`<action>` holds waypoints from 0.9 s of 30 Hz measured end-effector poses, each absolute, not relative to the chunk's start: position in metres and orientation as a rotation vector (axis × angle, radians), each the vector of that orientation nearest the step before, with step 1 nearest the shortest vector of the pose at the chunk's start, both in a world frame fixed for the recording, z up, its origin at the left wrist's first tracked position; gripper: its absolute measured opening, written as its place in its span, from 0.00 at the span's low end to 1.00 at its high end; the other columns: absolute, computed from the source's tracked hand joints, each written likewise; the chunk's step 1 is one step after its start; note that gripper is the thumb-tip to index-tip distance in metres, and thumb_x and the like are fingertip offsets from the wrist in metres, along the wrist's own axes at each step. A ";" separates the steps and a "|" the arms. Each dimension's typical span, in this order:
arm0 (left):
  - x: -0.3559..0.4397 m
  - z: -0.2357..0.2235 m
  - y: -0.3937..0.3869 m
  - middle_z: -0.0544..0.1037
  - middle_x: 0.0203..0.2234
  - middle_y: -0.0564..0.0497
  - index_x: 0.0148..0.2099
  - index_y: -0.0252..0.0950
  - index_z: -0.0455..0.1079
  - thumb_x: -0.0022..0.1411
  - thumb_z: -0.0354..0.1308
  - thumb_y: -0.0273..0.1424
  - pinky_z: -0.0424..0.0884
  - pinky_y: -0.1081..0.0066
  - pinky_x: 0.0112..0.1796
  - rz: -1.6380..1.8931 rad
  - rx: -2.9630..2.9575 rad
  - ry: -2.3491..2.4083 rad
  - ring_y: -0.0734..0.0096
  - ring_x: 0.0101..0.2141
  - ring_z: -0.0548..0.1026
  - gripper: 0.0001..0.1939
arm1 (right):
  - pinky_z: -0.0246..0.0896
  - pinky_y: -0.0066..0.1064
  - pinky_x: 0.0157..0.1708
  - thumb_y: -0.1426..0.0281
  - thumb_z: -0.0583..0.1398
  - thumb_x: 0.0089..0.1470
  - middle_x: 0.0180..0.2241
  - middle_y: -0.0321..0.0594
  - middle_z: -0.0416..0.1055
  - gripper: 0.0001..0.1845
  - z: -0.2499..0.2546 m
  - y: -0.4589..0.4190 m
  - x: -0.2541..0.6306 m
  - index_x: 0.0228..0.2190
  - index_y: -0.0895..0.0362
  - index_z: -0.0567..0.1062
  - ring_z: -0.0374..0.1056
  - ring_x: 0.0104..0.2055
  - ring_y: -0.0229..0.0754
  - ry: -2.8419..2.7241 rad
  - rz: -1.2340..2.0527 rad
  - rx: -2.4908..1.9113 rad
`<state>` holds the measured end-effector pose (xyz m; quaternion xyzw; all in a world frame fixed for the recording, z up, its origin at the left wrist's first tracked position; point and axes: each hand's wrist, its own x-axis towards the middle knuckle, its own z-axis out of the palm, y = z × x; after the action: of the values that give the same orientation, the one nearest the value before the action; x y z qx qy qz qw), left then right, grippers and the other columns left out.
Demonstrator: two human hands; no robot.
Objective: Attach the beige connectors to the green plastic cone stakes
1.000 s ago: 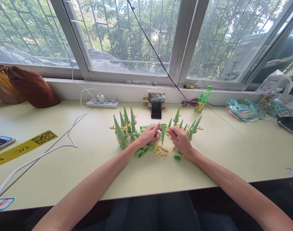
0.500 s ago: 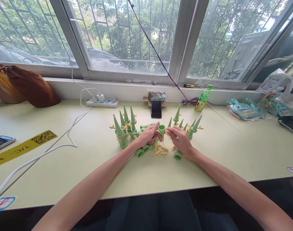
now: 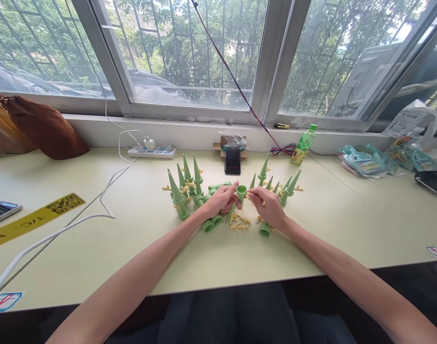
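My left hand (image 3: pixel 223 200) is closed around a green plant watering spike (image 3: pixel 242 191), its round open end up and its point down. At the spike's right side my right hand (image 3: pixel 267 205) pinches a small yellow valve, mostly hidden by the fingers. Loose yellow valves (image 3: pixel 240 222) lie on the table below the hands. Left of my left hand stand several green spikes fitted with yellow valves (image 3: pixel 178 196). More of these fitted spikes (image 3: pixel 289 188) are to the right. Green threaded tubes (image 3: pixel 208 226) lie under my left wrist, and another tube (image 3: pixel 265 230) lies below my right hand.
A dark phone (image 3: pixel 233 161) leans on a small box at the back. A power strip (image 3: pixel 152 152) and a green drink bottle (image 3: pixel 303 145) stand near the window. A white cable (image 3: pixel 105 205) runs across the left side. Bagged items (image 3: pixel 369 160) lie at the right.
Both hands stay almost in place, the left still holding the spike and the right fingers at its side. The whole view has shifted very slightly.
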<state>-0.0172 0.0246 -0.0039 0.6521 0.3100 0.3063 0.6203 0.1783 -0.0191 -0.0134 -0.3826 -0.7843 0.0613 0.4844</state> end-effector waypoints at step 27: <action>-0.017 0.001 0.022 0.74 0.19 0.51 0.31 0.32 0.67 0.63 0.52 0.53 0.52 0.77 0.14 0.741 1.480 0.665 0.85 0.12 0.54 0.26 | 0.55 0.27 0.22 0.63 0.52 0.66 0.21 0.33 0.66 0.14 -0.014 -0.021 0.180 0.32 0.56 0.71 0.58 0.20 0.34 -1.937 0.216 -0.967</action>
<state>-0.0174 0.0222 0.0014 0.6457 0.2903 0.3233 0.6279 0.1804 -0.0209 -0.0137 -0.3937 -0.7886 0.0880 0.4641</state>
